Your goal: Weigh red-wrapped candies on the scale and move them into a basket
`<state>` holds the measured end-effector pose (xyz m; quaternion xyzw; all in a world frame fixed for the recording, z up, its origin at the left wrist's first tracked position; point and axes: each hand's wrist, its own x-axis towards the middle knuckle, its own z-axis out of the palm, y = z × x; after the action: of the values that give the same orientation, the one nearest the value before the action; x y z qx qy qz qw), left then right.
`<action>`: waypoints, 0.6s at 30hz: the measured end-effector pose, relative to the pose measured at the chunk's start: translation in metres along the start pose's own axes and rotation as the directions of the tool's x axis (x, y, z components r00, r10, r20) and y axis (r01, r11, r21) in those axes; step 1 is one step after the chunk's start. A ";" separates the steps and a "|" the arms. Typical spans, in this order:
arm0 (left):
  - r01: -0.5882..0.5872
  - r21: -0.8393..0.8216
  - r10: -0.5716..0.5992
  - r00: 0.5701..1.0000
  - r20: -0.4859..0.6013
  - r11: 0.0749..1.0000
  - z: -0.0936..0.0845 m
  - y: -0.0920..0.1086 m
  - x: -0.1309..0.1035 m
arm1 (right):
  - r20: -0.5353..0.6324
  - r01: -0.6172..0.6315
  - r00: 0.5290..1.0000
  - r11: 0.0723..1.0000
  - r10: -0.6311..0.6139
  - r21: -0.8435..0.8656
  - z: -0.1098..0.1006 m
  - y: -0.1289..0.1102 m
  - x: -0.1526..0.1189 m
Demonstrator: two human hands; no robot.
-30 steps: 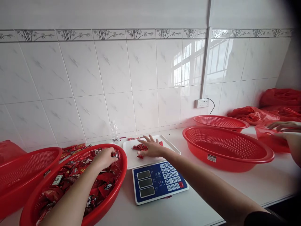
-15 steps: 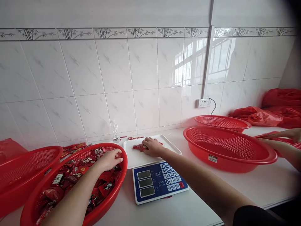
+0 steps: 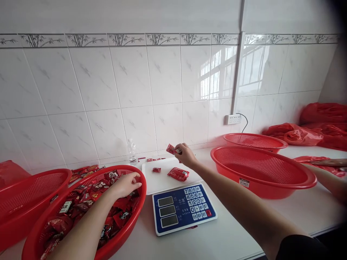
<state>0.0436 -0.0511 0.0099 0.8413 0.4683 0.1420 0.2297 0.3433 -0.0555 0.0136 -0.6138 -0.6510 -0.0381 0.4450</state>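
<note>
Red baskets (image 3: 260,169), red sweets (image 3: 178,173), blue-faced scale (image 3: 183,209), white tiles (image 3: 135,90).

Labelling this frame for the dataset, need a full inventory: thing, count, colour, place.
scale: 1, blue panel, white tray on top, counter centre
packets on tray: a small pile plus one apart, red
basket of packets: 1, red, left of the scale
empty baskets: 3, red, two right of the scale, one far left
water bottle: 1, clear, by the wall
loose packets: several, red, behind the left baskets
plastic bags: a heap, red, far right
socket: 1, white, on the wall
another person's arm: 1, right edge
left hand: in the basket of packets
right hand: above the tray, pinching a red packet
</note>
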 end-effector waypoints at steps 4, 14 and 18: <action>0.004 -0.007 -0.004 1.000 0.010 1.000 -0.001 0.001 -0.003 | -0.065 -0.072 0.996 0.996 0.069 -0.046 -0.044 0.025 -0.001; 0.028 0.009 -0.029 0.998 0.054 1.000 0.000 0.001 -0.001 | -0.127 -0.369 0.929 0.850 0.347 -0.376 -0.160 0.122 -0.046; 0.028 -0.009 -0.027 0.997 0.069 1.000 0.001 0.000 -0.001 | -0.037 -0.301 0.948 0.857 0.315 -0.419 -0.140 0.111 -0.050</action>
<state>0.0437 -0.0518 0.0092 0.8379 0.4711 0.1121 0.2521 0.5030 -0.1502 0.0109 -0.7916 -0.5281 -0.0951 0.2921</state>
